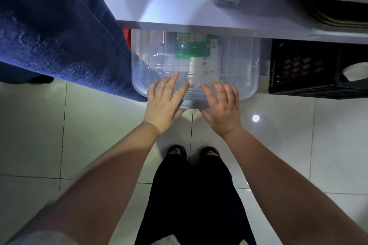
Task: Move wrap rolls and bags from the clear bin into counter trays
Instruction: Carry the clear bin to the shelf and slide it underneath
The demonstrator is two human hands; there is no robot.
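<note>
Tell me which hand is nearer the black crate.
Right. The right hand rests on the clear bin on the side toward the black crate; the left hand lies farther away.

Glossy pale floor tiles (pixel 95 125) with thin dark grout lines fill the near scene, and a small round light reflection (pixel 255 118) glints on them at right. A white bench (pixel 179 10) spans the far side, a black slatted crate (pixel 310 69) under its right end. Dark blue cloth (pixel 49 30) hangs at left.
</note>
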